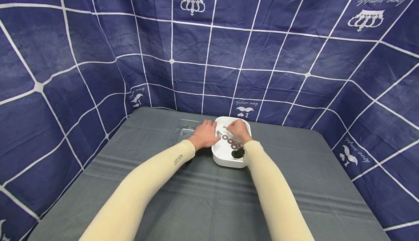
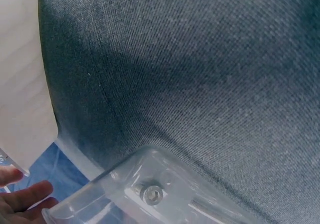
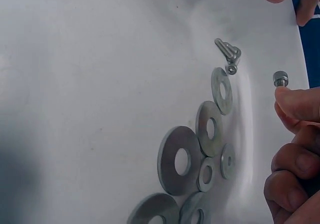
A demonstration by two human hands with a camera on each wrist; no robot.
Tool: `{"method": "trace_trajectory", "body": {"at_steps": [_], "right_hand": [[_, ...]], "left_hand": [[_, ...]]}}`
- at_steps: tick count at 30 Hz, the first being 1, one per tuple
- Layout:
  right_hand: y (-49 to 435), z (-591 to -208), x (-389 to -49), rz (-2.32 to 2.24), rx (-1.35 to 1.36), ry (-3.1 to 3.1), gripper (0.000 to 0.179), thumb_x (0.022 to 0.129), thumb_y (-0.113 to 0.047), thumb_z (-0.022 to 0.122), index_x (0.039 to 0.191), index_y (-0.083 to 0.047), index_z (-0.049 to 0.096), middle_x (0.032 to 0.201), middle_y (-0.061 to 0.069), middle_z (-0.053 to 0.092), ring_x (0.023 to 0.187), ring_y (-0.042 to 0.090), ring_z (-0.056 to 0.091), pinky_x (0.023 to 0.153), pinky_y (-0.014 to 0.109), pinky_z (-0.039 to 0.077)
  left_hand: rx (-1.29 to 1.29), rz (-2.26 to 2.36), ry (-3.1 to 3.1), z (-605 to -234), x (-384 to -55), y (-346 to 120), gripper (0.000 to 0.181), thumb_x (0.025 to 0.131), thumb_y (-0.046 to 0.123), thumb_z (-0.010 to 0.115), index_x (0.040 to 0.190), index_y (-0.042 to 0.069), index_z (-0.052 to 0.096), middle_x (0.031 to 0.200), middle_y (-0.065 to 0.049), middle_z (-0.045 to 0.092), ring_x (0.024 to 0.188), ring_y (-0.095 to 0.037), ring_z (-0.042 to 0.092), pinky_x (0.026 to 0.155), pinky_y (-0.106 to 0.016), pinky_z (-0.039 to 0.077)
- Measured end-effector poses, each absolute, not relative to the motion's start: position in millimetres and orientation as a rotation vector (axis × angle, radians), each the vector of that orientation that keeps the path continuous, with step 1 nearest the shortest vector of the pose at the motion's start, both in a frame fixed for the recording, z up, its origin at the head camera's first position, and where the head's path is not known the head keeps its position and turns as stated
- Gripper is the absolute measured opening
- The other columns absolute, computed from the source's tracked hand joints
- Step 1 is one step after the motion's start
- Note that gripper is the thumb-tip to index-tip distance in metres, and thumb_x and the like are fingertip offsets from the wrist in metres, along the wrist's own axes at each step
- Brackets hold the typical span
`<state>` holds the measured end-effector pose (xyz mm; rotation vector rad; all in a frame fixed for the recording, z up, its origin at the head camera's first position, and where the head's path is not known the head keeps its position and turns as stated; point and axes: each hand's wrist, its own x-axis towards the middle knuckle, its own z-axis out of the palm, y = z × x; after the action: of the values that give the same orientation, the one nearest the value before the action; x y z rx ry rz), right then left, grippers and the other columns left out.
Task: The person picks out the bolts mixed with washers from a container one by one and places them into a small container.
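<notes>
My right hand [image 1: 239, 129] is over the white tray [image 1: 226, 157] and pinches a small socket head screw [image 3: 280, 78] between thumb and finger, its knurled head pointing up and away. Beneath, a few similar screws [image 3: 229, 54] lie together on the tray floor beside several flat metal washers [image 3: 178, 160] of different sizes. My left hand [image 1: 206, 133] rests at the tray's left rim with fingers spread, the thumb reaching over the edge. Close to that hand stands a clear plastic box [image 2: 150, 156], in which a socket head screw [image 2: 151, 194] shows.
A grey cloth [image 1: 193, 204] covers the table under the tray and box. Blue curtains [image 1: 222, 44] with white lines stand behind and at both sides. A black wrist device [image 1: 238, 153] overlaps the tray's near right part.
</notes>
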<state>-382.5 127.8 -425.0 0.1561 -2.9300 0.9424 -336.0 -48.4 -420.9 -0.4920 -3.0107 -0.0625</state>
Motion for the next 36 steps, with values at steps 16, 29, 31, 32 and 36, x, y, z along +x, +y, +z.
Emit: {"method": "trace_trajectory", "body": {"at_steps": [16,29,31,32,36], "right_hand": [[126,-406,-383,0.944,0.285,-2.889,0.019,0.088,-0.019,0.071,0.092,-0.002,0.079,0.093,0.011,0.077,0.087,0.026,0.065,0.078,0.034,0.051],[122,-391,-381,0.983,0.385,-2.882,0.017,0.088,-0.018,0.072,0.088,-0.003,0.079,0.093,0.01,0.076,0.088,0.024,0.066,0.082,0.034,0.052],[121,-388,-380,0.98,0.4,-2.881,0.016,0.088,-0.018,0.073,0.088,-0.003,0.079,0.093,0.01,0.077,0.088,0.024,0.066,0.083,0.035,0.053],[121,-386,-380,0.98,0.406,-2.882,0.016,0.088,-0.018,0.073,0.087,-0.003,0.079,0.093,0.01,0.077,0.088,0.024,0.066,0.083,0.035,0.053],[119,-380,-377,0.957,0.416,-2.878,0.015,0.087,-0.017,0.073,0.086,-0.004,0.079,0.093,0.01,0.077,0.089,0.025,0.067,0.087,0.037,0.053]], "left_hand": [[-0.547,0.016,-3.014,-413,-340,-58,0.069,0.101,0.054,0.043,0.15,0.007,0.045,0.138,-0.019,0.052,0.132,-0.033,0.048,0.109,-0.045,0.045],[-0.521,-0.089,-2.986,-407,-340,-79,0.063,0.102,0.049,0.044,0.15,0.008,0.046,0.146,-0.02,0.048,0.14,-0.035,0.041,0.112,-0.05,0.04],[-0.511,-0.097,-2.981,-406,-339,-85,0.062,0.102,0.048,0.044,0.15,0.008,0.046,0.148,-0.021,0.047,0.141,-0.035,0.041,0.112,-0.051,0.04],[-0.505,-0.101,-2.979,-406,-339,-88,0.062,0.102,0.047,0.045,0.15,0.008,0.046,0.148,-0.021,0.047,0.141,-0.035,0.041,0.112,-0.051,0.04],[-0.492,-0.102,-2.973,-406,-338,-100,0.062,0.103,0.047,0.044,0.15,0.008,0.046,0.147,-0.022,0.047,0.14,-0.036,0.041,0.112,-0.052,0.04]]}}
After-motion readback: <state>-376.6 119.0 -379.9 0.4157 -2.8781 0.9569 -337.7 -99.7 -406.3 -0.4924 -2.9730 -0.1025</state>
